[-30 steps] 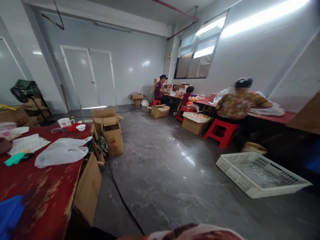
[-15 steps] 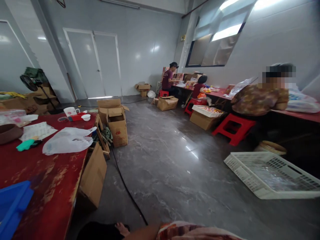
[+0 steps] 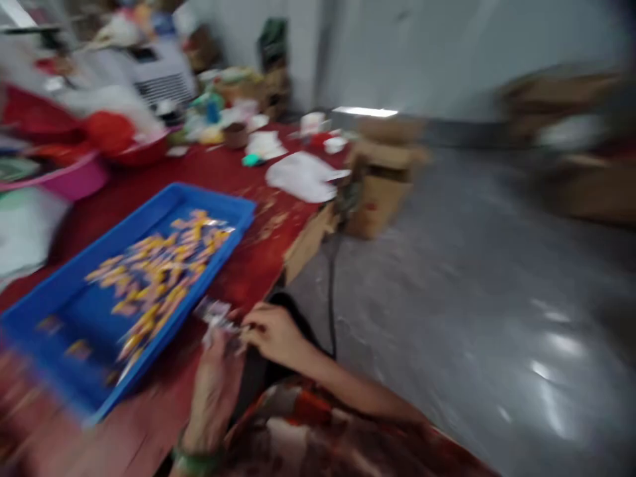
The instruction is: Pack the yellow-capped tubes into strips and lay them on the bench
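Observation:
My left hand (image 3: 216, 361), with a green bangle at the wrist, is closed around a crumpled bunch of pale, shiny plastic pieces (image 3: 214, 313) at the table's edge. Right beside it, my right hand (image 3: 271, 331) is closed in a pinch close to the left fingertips. Blur hides what those fingers hold. Left of both hands lies a blue tray (image 3: 203, 281) on the red table (image 3: 199, 175). Many small yellow and pink wrapped pieces (image 3: 159, 265) are spread in the tray, with a few darker ones at its near end.
A white plastic bag (image 3: 303, 175), a mug (image 3: 312, 124) and a small white bowl (image 3: 335, 144) stand toward the table's far end. Red and pink basins (image 3: 82, 175) crowd the left. A cardboard box (image 3: 380, 199) and a black cable (image 3: 332, 298) are on the grey floor.
My view has swung left and down, from the room and seated co-workers to the table. The blue tray's contents and both my hands have come into view.

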